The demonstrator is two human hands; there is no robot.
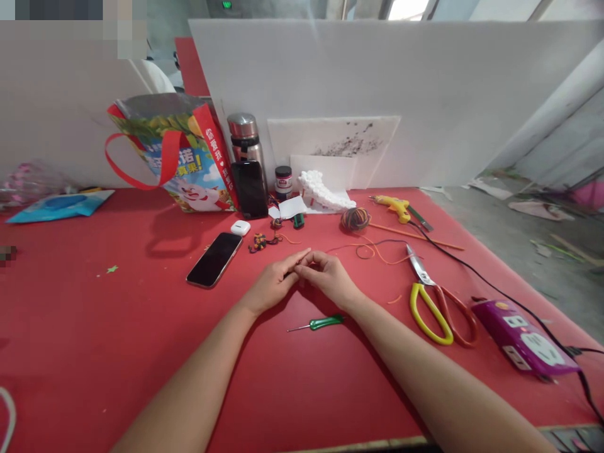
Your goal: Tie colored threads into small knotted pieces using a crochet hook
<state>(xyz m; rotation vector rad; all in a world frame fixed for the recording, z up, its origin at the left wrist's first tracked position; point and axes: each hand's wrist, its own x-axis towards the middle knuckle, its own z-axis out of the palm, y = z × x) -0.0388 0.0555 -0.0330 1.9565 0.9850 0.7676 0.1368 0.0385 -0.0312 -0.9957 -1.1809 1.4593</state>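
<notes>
My left hand (272,284) and my right hand (329,277) meet above the middle of the red table, fingertips pinched together. A small dark bit shows between them, mostly hidden by the fingers. From behind my right hand a thin strand of multicoloured yarn (372,243) trails off to the right, near the yarn ball (355,219). Below the hands lies a crochet hook (325,323) with a green handle. A small multicoloured crocheted piece (259,241) with an orange tail rests beyond my left hand.
Scissors (425,277) with yellow and red handles lie right, beside a purple power strip (523,336) and a yellow glue gun (394,204) with its cord. Left are a phone (214,259), a white earphone case (240,228) and a gift bag (189,163). A second phone (250,189) leans against a flask (244,129).
</notes>
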